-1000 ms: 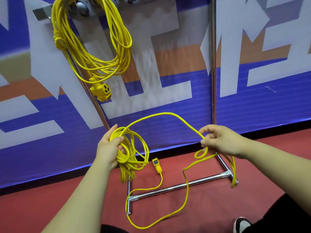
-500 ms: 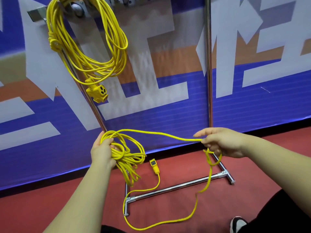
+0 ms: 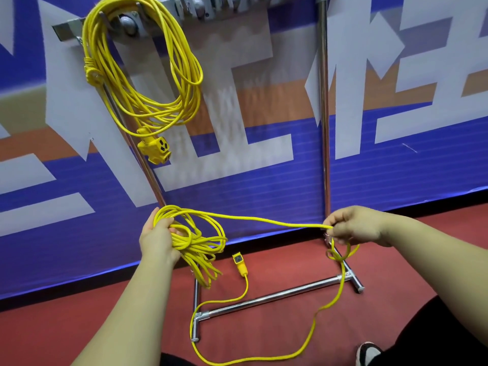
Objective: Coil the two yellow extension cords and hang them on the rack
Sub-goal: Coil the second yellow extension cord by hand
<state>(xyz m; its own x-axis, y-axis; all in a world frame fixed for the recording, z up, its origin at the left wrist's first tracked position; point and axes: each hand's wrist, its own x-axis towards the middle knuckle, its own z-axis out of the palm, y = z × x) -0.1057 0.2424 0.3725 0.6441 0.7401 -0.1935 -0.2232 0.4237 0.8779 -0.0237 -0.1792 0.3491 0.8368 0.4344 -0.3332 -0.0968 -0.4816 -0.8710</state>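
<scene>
Rack (image 3: 322,107) top beyond upper edge.

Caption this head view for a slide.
Left hand grips a part-coiled yellow cord, right hand pinches its strand; hung coil above.

Both forearms are bare behind the left hand (image 3: 158,241) and the right hand (image 3: 353,228). Below the right hand, black trousers (image 3: 435,336) cover a leg, and beside them shows a black shoe (image 3: 368,351) with a white rim.
</scene>
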